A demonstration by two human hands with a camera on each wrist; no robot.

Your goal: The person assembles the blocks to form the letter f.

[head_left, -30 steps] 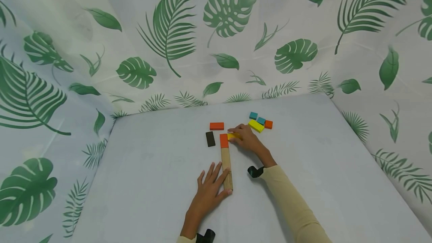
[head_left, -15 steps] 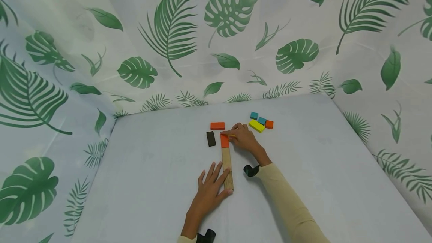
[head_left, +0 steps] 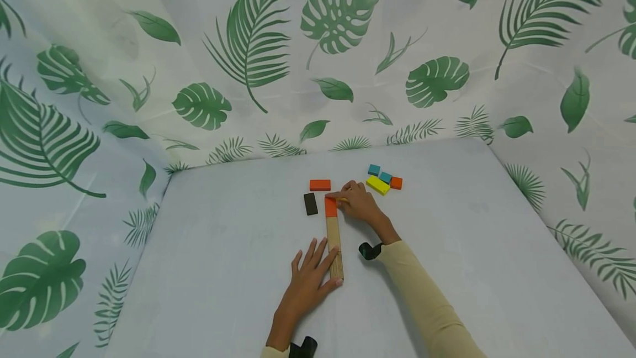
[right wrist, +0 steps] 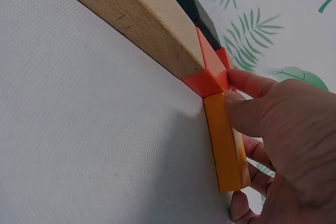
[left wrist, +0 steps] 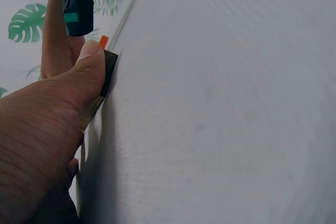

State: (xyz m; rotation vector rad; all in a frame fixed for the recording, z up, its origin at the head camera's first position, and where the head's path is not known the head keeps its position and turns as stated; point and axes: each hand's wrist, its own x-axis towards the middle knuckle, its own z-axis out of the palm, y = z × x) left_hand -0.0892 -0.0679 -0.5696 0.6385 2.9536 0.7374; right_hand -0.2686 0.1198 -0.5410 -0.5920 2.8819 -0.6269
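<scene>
Two wooden blocks (head_left: pixel 333 233) lie end to end in a line, topped at the far end by a red-orange block (head_left: pixel 331 209). My left hand (head_left: pixel 309 282) rests beside the nearer wooden block with fingers straight and spread, its index fingertip on the block and its thumb at the near end. A yellow-orange block (right wrist: pixel 223 145) stands out sideways from the red-orange block, their corners meeting. My right hand (head_left: pixel 360 204) holds it, thumb on one side and fingers along the other. The right index finger reaches to the red-orange block's far end. In the head view this hand mostly hides the yellow-orange block.
A dark block (head_left: pixel 311 204) lies left of the line, and another red-orange block (head_left: pixel 320 185) lies beyond it. At the back right sit a bright yellow block (head_left: pixel 378 185), two blue blocks (head_left: pixel 374 169) and a small orange block (head_left: pixel 396 183). Leaf-patterned cloth surrounds the white table (head_left: pixel 223 269).
My right hand has moved slightly left with the yellow-orange block, its index finger now at the red-orange block's far end. My left hand has stayed in place.
</scene>
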